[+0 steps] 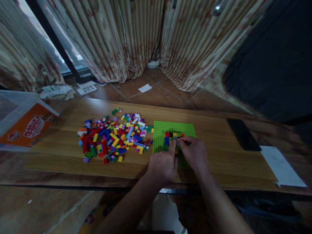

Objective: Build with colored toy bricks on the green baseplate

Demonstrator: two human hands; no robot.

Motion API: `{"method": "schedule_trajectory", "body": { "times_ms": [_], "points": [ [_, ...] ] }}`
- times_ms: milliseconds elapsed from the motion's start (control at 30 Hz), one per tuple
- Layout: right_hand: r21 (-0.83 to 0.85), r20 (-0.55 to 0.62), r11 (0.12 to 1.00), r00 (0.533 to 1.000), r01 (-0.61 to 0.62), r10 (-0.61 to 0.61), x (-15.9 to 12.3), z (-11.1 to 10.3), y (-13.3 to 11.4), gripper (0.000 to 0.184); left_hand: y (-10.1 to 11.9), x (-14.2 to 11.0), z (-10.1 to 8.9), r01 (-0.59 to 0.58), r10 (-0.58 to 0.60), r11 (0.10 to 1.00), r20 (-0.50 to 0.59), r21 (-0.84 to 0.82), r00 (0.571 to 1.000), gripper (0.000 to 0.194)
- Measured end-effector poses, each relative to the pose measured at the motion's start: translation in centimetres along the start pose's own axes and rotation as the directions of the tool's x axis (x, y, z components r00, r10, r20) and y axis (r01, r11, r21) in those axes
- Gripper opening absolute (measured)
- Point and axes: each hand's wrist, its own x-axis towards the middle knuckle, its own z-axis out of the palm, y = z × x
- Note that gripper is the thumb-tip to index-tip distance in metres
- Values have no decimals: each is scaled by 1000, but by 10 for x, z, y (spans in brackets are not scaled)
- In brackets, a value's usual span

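The bricks on the plate are apparently steadied by the left hand's extended index finger, while the right hand's fingers are pinched close beside it, whether anything is gripped by either being impossible to tell.

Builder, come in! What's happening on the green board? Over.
Left hand, right hand at bricks on green board. Left index finger extended. Loose pile clear of hands.

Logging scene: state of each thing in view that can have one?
Baseplate, flat, partly covered.
Built bricks, on baseplate, partly hidden.
Left hand, index finger extended over built bricks.
Right hand, fingers bent at built bricks; grip unclear.
Loose bricks, spread out.
Phone, flat, dark.
Paper by phone, flat.
Tub, whether open unclear.
Curtains, parted at left.
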Motion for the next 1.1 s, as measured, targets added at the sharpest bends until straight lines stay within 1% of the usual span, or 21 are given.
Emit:
{"method": "schedule_trajectory", "body": {
  "times_ms": [100, 300, 433, 667, 767, 867, 933, 1000, 1100],
  "points": [
    [3, 7, 1000, 1000, 12, -12, 0, 0, 0, 28, 3, 2, 0, -8, 8, 999, 4, 51, 1000, 61],
    [9, 30, 1000, 1000, -3, 3, 0, 0, 0, 27, 10, 5, -3, 29, -35, 991, 45, 131, 998, 61],
    [10, 34, 1000, 999, 12, -13, 1, 1, 1, 26, 11, 5, -5, 26, -32, 991, 44, 132, 998, 59],
    [-10, 30, 1000, 999, 17, -17, 0, 3, 0, 25, 9, 7, -7, 30, -38, 992, 69, 124, 997, 64],
    [-26, 29, 999, 999, 26, -25, 0, 3, 0, 25, 7, 6, -5, 25, -30, 995, 51, 100, 998, 63],
    [-23, 35, 999, 999, 38, -37, 1, 2, 1, 26, 5, 5, -2, 15, -16, 997, 6, 77, 1000, 62],
    [14, 5, 1000, 1000, 19, -19, 3, -1, 2, 28, 3, 4, 1, 13, -12, 998, -32, 54, 999, 59],
    [93, -78, 996, 997, -4, 11, 6, -5, 2, 30, 2, 2, 1, 21, -20, 1000, -63, 18, 998, 54],
    [277, -213, 961, 975, 0, 61, 9, -7, 0, 32, -3, -2, -2, 41, -48, 997, -117, -61, 992, 50]
  ]
}}
